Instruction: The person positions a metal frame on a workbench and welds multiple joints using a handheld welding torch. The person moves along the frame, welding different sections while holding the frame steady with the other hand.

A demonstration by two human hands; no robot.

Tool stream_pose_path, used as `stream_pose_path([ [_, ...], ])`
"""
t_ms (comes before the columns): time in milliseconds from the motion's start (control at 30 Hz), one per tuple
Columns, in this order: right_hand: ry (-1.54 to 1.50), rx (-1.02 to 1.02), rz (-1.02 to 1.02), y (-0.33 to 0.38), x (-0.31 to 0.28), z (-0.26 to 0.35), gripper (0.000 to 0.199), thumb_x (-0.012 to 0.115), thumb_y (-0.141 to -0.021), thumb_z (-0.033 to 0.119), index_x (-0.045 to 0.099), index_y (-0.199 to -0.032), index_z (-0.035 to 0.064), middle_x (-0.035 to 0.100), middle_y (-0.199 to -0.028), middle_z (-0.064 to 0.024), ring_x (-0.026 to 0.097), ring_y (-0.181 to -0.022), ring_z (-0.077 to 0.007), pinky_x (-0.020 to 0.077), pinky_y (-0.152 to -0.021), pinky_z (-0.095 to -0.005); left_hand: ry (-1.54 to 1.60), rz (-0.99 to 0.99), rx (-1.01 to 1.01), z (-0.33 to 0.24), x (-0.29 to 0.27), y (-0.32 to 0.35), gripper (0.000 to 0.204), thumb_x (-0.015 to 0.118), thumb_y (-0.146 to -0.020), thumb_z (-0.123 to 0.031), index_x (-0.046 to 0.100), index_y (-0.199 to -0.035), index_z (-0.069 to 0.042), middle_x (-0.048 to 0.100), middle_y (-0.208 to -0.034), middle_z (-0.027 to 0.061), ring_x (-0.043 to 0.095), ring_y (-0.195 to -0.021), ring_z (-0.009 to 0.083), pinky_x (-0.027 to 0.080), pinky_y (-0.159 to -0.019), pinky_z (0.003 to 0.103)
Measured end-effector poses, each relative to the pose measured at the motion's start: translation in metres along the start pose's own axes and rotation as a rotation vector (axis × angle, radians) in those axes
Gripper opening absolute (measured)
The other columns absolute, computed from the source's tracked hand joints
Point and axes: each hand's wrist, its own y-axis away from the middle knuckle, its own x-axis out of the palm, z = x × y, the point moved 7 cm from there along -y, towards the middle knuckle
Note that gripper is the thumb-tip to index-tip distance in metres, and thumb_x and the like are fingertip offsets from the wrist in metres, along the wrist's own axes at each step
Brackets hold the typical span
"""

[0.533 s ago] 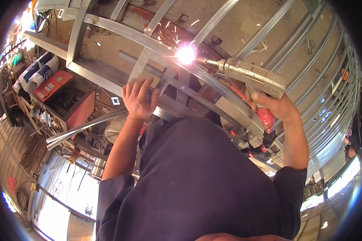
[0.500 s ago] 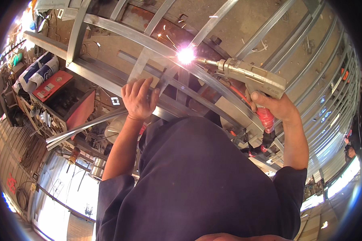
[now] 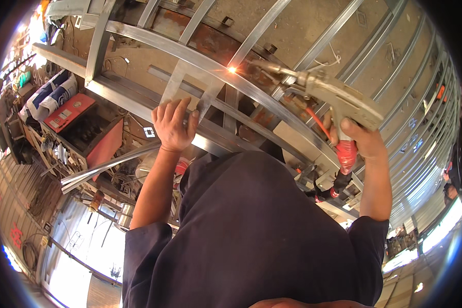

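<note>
The fingers of the right hand [image 3: 364, 139] wrap the grip of a welding torch [image 3: 350, 100]; its blurred nozzle [image 3: 267, 66] points left, just apart from a glowing spot [image 3: 232, 70] on a curved metal rail [image 3: 169, 46]. The left hand's [image 3: 175, 127] fingers bend at the lower end of a flat strip [image 3: 175, 82]; whether they grip it cannot be told. Farther left, metal bars [image 3: 110, 165] lie near an open red box [image 3: 69, 114].

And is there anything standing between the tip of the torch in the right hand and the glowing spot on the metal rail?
Nothing visible: from the torch in the right hand, only an open gap separates its tip from the glowing spot. The left hand is outside that line.
</note>
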Motion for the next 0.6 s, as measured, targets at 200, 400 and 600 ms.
stream_pose_path([
  [200,0.119,0.127,-0.059,0.019,-0.023,-0.026,0.04,0.086,-0.087,0.024,0.066,-0.114,0.0024,0.067,-0.086,-0.0054,0.064,-0.066,-0.0138,0.054,-0.059,-0.0306,-0.015,0.019,-0.013,-0.003,0.001,-0.003,0.035,0.071,-0.091,-0.032,0.072,-0.12,-0.012,0.07,-0.108,0.0042,0.062,-0.105,0.0284,0.042,-0.097,0.043],
  [400,0.208,0.225,-0.048,0.023,-0.016,-0.037,0.034,0.084,-0.087,0.011,0.068,-0.116,0.002,0.068,-0.094,-0.0021,0.065,-0.08,-0.0131,0.0553,-0.067,-0.0327,-0.024,0.012,-0.021,-0.001,0.002,0.0,0.035,0.071,-0.092,-0.033,0.072,-0.12,-0.012,0.071,-0.109,0.0046,0.063,-0.106,0.0285,0.042,-0.097,0.043],
  [600,0.209,0.319,-0.022,0.045,-0.04,-0.062,0.036,0.085,-0.087,0.011,0.067,-0.117,0.0022,0.069,-0.097,-0.0015,0.065,-0.086,-0.0136,0.0572,-0.072,-0.0325,-0.031,0.017,0.016,-0.004,0.002,-0.001,0.036,0.069,-0.093,-0.032,0.072,-0.122,-0.01,0.07,-0.11,0.0074,0.063,-0.105,0.0298,0.043,-0.097,0.043],
])
